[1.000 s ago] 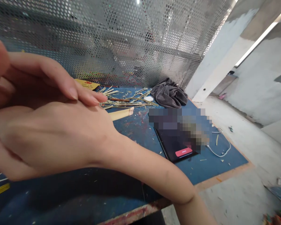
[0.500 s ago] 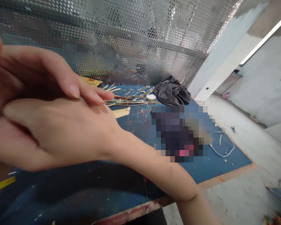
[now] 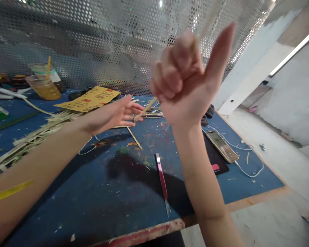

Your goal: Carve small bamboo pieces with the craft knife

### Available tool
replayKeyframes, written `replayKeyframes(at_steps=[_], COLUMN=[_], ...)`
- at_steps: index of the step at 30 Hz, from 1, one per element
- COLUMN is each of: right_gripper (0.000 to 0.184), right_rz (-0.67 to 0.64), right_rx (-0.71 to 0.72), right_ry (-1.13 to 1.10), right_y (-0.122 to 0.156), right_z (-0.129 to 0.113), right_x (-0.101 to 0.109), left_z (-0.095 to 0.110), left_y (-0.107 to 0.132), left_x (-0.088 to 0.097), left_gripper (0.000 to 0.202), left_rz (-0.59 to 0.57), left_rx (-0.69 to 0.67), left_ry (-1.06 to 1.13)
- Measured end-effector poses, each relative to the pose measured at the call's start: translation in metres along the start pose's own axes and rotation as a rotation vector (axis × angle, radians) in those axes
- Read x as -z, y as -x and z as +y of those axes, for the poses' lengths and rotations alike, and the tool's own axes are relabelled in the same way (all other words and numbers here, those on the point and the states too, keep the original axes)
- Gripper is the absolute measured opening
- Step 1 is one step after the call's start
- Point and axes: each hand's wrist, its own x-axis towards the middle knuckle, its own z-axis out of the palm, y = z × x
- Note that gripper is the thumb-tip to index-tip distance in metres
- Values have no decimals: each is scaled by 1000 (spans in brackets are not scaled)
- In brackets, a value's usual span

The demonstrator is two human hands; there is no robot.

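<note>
My right hand is raised in front of the mesh, blurred, its fingers curled round a thin bamboo strip and its thumb stretched upward. One end of the strip slants down to the left, and a faint smear of it shows above the hand. My left hand reaches out over the table with fingers apart, beside the strip's dark lower end; whether they touch is unclear. A short thin strip lies below the left hand. Between my forearms lies a craft knife with a dark red handle, its blade toward the table's front edge.
Yellow sandpaper lies on a heap of bamboo shavings. A cup with orange drink stands at the back left. On the right, a phone with a white cable rests on a dark mat. Perforated metal mesh closes the back.
My hands have parted from close together at the left. My right hand has swung up to the right, holding the bamboo strip; my left is stretched forward. The knife has come into sight.
</note>
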Motion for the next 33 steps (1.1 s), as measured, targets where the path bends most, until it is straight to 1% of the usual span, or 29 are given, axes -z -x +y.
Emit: replayKeyframes(at_steps=[1, 2, 3, 5, 7, 10, 12, 14, 15, 16, 17, 19, 20, 22, 23, 25, 27, 28, 29, 31, 33], right_gripper=[37, 39, 40, 47, 52, 55, 55, 54, 53, 52, 52, 53, 55, 58, 59, 57, 56, 56, 57, 61, 66], right_rz=[-18, -101, -175, -263, -295, -343, -395, -454, -471, -486, -509, -557, -569, -547, -493, -321, -146, -93, -72, -101, -134], right_rx=[47, 121, 153, 138, 65, 3, -28, -102, -142, -147, -110, 8, 65, 117, 141, 212, 253, 242, 212, 107, -55], right_ry=[-140, -296, -438, -666, -822, -1019, -1157, -1262, -1287, -1295, -1288, -1237, -1209, -1187, -1209, -1266, -1242, -1184, -1110, -969, -880], right_y=[-3, -5, -7, -10, -11, -12, -13, -13, -13, -12, -12, -12, -13, -15, -16, -18, -18, -17, -16, -14, -11], right_z=[5, 11, 17, 27, 33, 35, 33, 30, 28, 27, 27, 31, 34, 44, 50, 60, 66, 67, 67, 64, 58], right_x=[12, 24, 34, 49, 53, 46, 44, 47, 51, 56, 61, 70, 73, 71, 67, 53, 36, 27, 20, 8, 1], left_z=[0, 1, 4, 12, 20, 26, 25, 22, 21, 19, 19, 19, 20, 22, 23, 24, 26, 27, 30, 37, 48], left_y=[2, 5, 8, 16, 23, 29, 30, 28, 26, 24, 23, 20, 19, 18, 18, 20, 22, 24, 25, 30, 35], left_x=[-4, -8, -12, -19, -24, -28, -29, -28, -27, -25, -23, -19, -18, -18, -19, -23, -26, -27, -28, -28, -28], left_gripper=[53, 50, 44, 33, 30, 36, 35, 35, 35, 35, 36, 40, 44, 51, 54, 56, 55, 54, 52, 45, 45], left_rz=[-72, -125, -156, -171, -233, -341, -350, -300, -263, -222, -176, -76, -25, 84, 141, 239, 299, 306, 300, 271, 257], left_rx=[60, 105, 127, 126, 167, 211, 232, 245, 241, 224, 202, 158, 141, 94, 53, -72, -221, -292, -361, -451, -471], left_ry=[39, 74, 102, 106, 66, 34, 70, 100, 97, 79, 51, 3, -4, 31, 76, 203, 327, 389, 451, 565, 638])
